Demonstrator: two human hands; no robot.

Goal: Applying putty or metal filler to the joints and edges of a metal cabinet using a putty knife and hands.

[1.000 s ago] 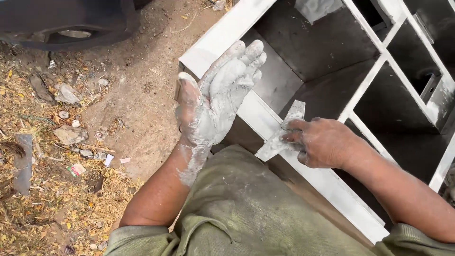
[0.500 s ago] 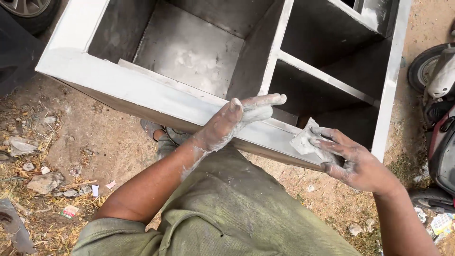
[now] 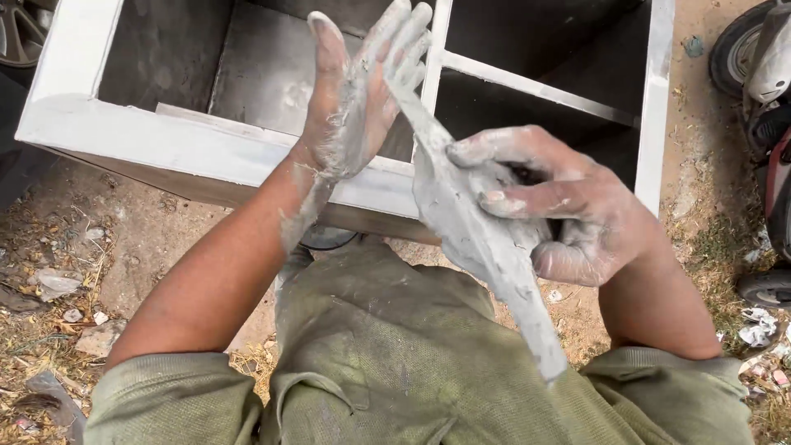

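My left hand (image 3: 354, 99) is raised flat, fingers together and pointing up, its palm smeared with grey putty. My right hand (image 3: 560, 206) is shut on a flat putty blade (image 3: 486, 247) caked in grey paste. The blade's upper tip lies against the fingers of my left hand. Both hands hover above the white-primed front edge of a grey cabinet frame (image 3: 165, 148) with open compartments, lying on the ground. My lap, in olive-green trousers (image 3: 387, 363), fills the bottom of the view.
Bare dirt with stones and litter (image 3: 58, 288) lies to the left. A parked scooter's wheel and body (image 3: 762, 74) stand at the right edge. A vehicle tyre (image 3: 21, 33) shows at the top left corner.
Both hands have lifted off the cabinet's front edge toward the camera. The blade now rests against my upright left palm instead of on the frame.
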